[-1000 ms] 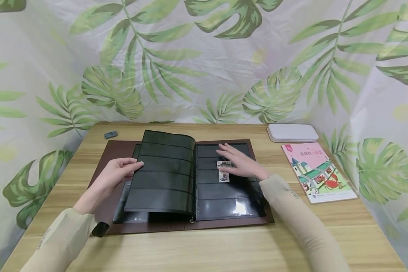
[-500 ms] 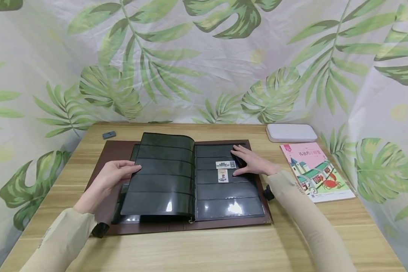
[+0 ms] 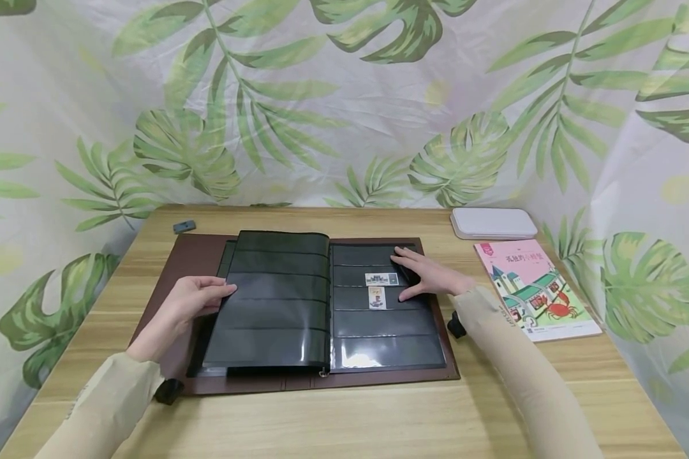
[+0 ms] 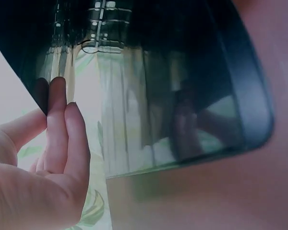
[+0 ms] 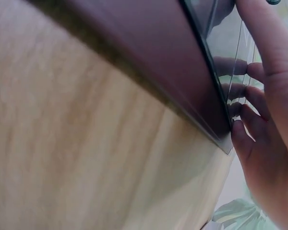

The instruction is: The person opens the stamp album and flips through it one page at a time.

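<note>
While pinching stamp-album leaf [image 3: 275, 306] at nine o'clock with left hand [image 3: 188, 303] and resting spread right hand [image 3: 434, 277] at three, seems mid-page-turn, probably needs lowering flat next.

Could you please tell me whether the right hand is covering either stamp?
No, the right hand is beside the horizontal stamp and the upright stamp, leaving both fully visible.

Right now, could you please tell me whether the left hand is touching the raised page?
Touching: the left wrist view shows the left hand pinching the raised page at its edge from both sides.
</note>
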Available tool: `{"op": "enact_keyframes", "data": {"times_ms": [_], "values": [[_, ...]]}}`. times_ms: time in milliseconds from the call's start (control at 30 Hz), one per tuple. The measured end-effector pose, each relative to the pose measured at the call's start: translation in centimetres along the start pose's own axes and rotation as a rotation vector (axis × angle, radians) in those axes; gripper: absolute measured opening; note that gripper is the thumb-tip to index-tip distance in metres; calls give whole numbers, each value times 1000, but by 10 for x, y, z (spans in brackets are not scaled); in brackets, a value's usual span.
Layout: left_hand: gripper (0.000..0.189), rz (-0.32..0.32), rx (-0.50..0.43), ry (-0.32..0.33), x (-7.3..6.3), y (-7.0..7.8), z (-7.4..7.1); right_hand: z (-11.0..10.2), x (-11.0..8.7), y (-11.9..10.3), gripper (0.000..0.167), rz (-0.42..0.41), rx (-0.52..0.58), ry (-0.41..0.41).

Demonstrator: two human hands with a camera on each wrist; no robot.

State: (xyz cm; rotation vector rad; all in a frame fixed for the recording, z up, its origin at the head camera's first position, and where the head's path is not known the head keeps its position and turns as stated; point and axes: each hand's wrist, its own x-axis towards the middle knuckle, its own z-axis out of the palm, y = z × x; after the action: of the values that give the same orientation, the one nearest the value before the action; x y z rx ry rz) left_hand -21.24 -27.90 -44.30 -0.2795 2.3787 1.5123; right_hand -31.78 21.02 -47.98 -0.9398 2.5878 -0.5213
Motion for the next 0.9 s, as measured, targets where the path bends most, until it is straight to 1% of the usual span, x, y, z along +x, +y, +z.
{"op": "enact_keyframes", "data": {"times_ms": [200, 333, 500, 700, 900], "values": [[65, -15, 9, 14, 1, -2, 1, 1, 2, 3, 96, -6, -6, 17], [66, -22, 19, 18, 1, -4, 0, 2, 3, 4, 97, 1, -5, 11], [61, -14, 27, 10, 0, -8, 1, 3, 3, 5, 98, 8, 5, -1], [55, -24, 25, 6, 0, -13, 3, 2, 1, 4, 98, 13, 22, -3], [50, -9, 11, 8, 0, -15, 3, 2, 0, 5, 98, 16, 20, 1]]}}
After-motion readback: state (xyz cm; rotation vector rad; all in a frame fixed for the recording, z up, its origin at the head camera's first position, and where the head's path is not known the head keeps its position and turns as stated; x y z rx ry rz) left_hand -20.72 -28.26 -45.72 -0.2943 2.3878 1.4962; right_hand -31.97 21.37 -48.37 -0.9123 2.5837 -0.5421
